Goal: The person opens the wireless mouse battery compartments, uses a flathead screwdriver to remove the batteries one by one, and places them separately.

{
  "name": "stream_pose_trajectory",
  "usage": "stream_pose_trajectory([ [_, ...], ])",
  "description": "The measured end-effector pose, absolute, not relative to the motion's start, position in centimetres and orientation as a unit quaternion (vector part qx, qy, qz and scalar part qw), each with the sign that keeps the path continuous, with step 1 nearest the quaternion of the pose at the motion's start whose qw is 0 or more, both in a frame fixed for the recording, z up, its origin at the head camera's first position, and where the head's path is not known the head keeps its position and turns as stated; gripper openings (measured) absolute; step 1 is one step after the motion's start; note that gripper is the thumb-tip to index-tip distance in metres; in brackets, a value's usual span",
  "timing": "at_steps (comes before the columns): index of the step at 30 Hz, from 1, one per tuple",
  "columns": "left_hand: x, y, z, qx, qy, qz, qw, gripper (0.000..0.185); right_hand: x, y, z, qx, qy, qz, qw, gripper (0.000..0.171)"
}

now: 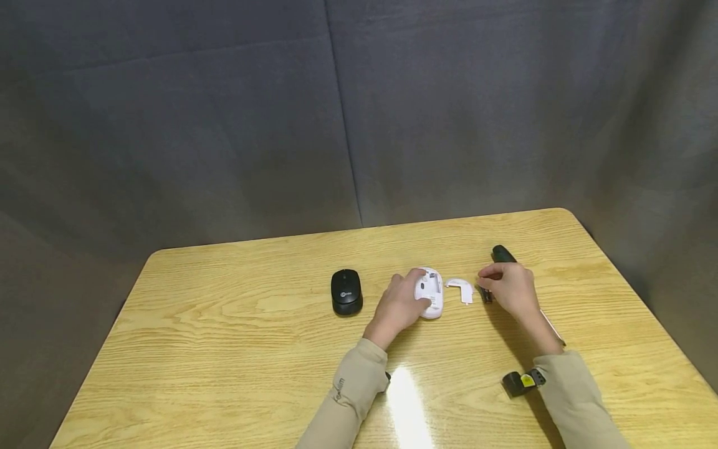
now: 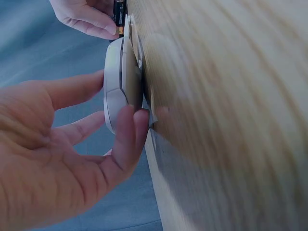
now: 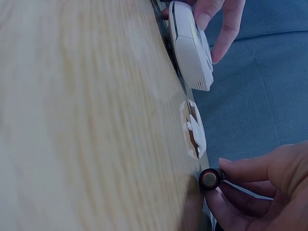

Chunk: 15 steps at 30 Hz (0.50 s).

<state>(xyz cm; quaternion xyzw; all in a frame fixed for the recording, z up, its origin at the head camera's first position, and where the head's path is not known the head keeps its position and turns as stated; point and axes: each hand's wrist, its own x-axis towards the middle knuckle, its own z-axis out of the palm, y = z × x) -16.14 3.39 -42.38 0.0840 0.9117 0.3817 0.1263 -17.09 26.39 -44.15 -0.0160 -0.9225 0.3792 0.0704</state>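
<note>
A white mouse (image 1: 429, 292) lies belly-up on the wooden table (image 1: 224, 324), its battery bay uncovered. My left hand (image 1: 399, 305) grips its sides with thumb and fingers; the same mouse (image 2: 119, 86) shows in the left wrist view, and again as the white mouse (image 3: 191, 45) in the right wrist view. Its white cover (image 1: 462, 289) lies just right of it, seen also as the cover (image 3: 192, 128). My right hand (image 1: 507, 288) pinches a dark battery (image 3: 210, 179) at the table surface, right of the cover. The battery (image 2: 119, 13) peeks in at the top of the left wrist view.
A black mouse (image 1: 346, 291) sits left of the white one. A black pen-like object (image 1: 503, 254) lies behind my right hand. A small black and yellow device (image 1: 523, 381) sits at my right sleeve. Grey fabric hangs behind the table.
</note>
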Motion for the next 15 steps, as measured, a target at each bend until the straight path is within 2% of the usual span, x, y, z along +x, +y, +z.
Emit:
stream_pose_trajectory([
  [15,-16.28,3.37,-42.35,0.073,0.936,0.325,0.112,0.065,-17.03,26.23,-44.04,-0.008,-0.93,0.361,0.065,0.011],
])
